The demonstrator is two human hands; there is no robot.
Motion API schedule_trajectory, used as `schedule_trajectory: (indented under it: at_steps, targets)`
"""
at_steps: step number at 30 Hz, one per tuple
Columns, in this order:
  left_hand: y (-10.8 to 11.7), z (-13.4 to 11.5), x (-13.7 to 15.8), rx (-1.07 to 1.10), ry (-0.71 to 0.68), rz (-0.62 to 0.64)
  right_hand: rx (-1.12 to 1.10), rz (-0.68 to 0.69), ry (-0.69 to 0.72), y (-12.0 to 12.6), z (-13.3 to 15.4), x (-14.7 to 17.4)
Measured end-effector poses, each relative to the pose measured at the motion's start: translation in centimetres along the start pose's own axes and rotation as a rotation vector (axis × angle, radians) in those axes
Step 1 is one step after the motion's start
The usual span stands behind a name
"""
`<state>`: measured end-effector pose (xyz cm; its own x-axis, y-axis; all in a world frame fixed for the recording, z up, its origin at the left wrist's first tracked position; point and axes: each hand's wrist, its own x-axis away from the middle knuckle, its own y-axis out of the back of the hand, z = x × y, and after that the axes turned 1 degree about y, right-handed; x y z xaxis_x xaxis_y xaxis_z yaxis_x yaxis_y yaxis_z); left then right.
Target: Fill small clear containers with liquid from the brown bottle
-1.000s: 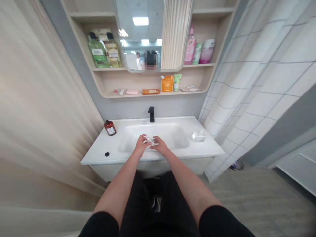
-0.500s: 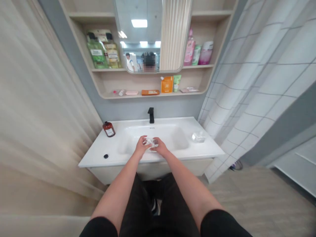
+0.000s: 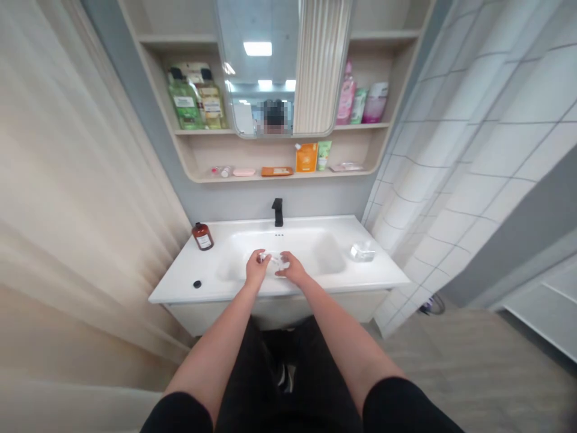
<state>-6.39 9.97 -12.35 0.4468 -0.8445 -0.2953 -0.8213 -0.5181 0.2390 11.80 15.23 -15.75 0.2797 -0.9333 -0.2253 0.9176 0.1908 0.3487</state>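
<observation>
A small clear-and-white item (image 3: 275, 260) is held crosswise over the near part of the sink (image 3: 322, 249), directly between the hands. Its left end is pinched by the left hand (image 3: 256, 269); its right end is loosely enclosed by the curled right hand (image 3: 294, 269). Whether it is one piece cannot be told.

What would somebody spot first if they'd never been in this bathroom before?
Probably the left hand and right hand over the white sink, with something whitish and see-through in their grip, too blurry to name. Next, the black faucet stands out behind them against all that white. Then there's the bright orange spouted pouch on the shelf below the mirror.
</observation>
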Motion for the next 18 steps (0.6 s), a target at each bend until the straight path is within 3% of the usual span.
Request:
schedule_trajectory:
  at_steps: [4,9,14,18]
  targets:
    - [2.3,-1.0,-1.3,-0.141,-0.056,0.095,-0.013,0.016,0.000,0.0,0.2,0.0]
    - [4.9,-2.3,-2.9,-0.097,-0.050,0.136,-0.033,0.019,-0.007,0.1,0.5,0.2]
    - [8.0,-2.1,-2.0,0.205,0.090,0.001,-0.058,0.013,-0.012,0.4,0.6,0.3]
    - [13.1,-0.6,-0.5,0.344,0.154,-0.121,-0.085,0.008,0.042,0.5,0.2,0.4]
